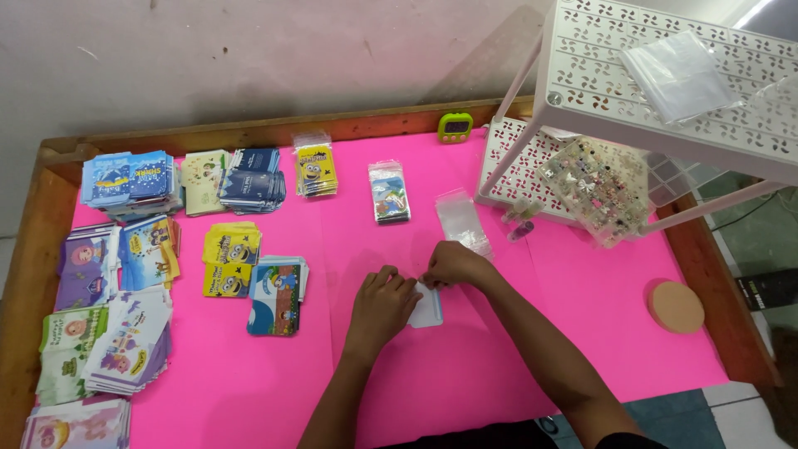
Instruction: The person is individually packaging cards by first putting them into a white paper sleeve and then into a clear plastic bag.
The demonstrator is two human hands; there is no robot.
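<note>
I see pale, scuffed wall (249,58) behind. Surface (465,382) covered in bright pink sheet, framed by brown wooden rim (33,249). White perforated shelf rack (665,75) stands at right rear. Grey-green tiled floor (740,416) shows at lower right. Light even, soft shadow on wall near rack.

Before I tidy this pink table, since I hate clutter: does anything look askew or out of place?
Mostly orderly. The clear bead box leans tilted against the white rack, not flat. The card stack left of the left hand is fanned unevenly.
</note>
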